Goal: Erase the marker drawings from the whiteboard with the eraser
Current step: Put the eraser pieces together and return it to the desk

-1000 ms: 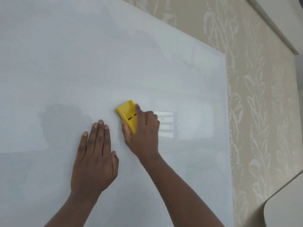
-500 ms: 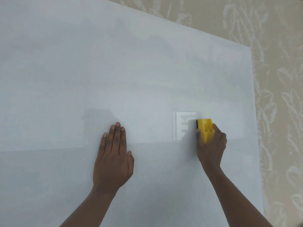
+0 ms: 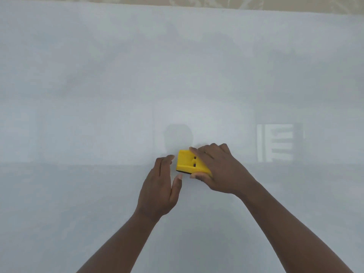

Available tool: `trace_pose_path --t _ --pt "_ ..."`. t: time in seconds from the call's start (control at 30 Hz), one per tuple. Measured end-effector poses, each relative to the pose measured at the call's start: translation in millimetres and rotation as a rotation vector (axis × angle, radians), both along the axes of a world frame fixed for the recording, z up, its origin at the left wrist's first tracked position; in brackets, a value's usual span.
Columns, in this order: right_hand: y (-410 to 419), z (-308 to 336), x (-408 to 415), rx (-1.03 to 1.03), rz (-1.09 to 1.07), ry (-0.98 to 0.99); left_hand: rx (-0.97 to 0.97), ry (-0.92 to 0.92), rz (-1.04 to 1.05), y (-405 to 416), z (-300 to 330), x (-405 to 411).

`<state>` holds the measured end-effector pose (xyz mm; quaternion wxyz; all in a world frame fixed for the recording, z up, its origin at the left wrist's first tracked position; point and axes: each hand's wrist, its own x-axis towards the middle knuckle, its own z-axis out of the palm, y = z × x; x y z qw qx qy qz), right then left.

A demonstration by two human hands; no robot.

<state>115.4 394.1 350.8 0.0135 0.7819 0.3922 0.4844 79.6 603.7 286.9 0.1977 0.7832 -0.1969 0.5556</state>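
The whiteboard fills nearly the whole view, and its left, right and lower edges are all cut off by the frame; only its top edge shows, with a thin strip of patterned beige wall above it. No marker lines can be made out anywhere on the board — what shows instead are soft grey shadows and a pale barred reflection to the right of the eraser, too washed out to identify. No brand, label or writing can be read on the board or on the eraser.

The yellow eraser sits flat against the whiteboard a little below the board's middle, its dark pad just visible along its lower edge. Two small dark slots mark its back. The right end of the eraser is hidden under the right hand, whose grip pinches it: fingers lie across the top edge and the thumb presses the lower edge. How far the eraser runs beneath the palm cannot be told.

The left hand is just left of the eraser, fingers together and thumb spread apart, holding nothing; its fingertips are near the eraser's left end, and whether they touch it is unclear. Both forearms run off the bottom of the frame.

Above the eraser and to either side of it the board lies bare and wide open.
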Motion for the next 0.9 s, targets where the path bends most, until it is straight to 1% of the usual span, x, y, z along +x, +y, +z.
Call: trace_pose_path --t 0.07,0.17,0.23,0.3,0.4,0.57,0.67,0.8,0.9 --pt "5.0 -2.7 -0.3 -0.046 0.048 0.052 -0.010 0.074 -0.009 1.6 0.7 -5.3" --pt "10.3 -7.0 -5.6 -0.066 0.127 0.100 0.055 0.149 -0.009 7.6 -0.5 -16.4" --pt "13.6 -8.7 -12.3 -0.071 0.150 0.133 0.068 0.200 -0.044 13.8 -0.6 -25.8" --pt "19.4 -10.9 -21.5 -0.073 0.169 0.155 0.041 0.234 -0.099 21.5 1.1 -35.9" --pt "30.5 -9.8 -34.6 0.033 0.197 0.237 -0.026 0.238 -0.173 31.9 7.9 -49.8" --pt "30.3 -5.0 -45.5 0.220 0.185 0.383 -0.155 0.215 -0.185 55.3 18.8 -67.7" --pt "25.3 -16.7 -55.2 0.343 0.200 0.499 -0.227 0.235 -0.197 65.9 15.3 -73.7" --pt "22.9 -39.2 -72.1 0.453 0.215 0.552 -0.234 0.270 -0.243 59.6 2.2 -70.9" --pt "10.8 -49.7 -83.4 0.506 0.176 0.570 -0.228 0.318 -0.258 45.5 -7.6 -64.5"
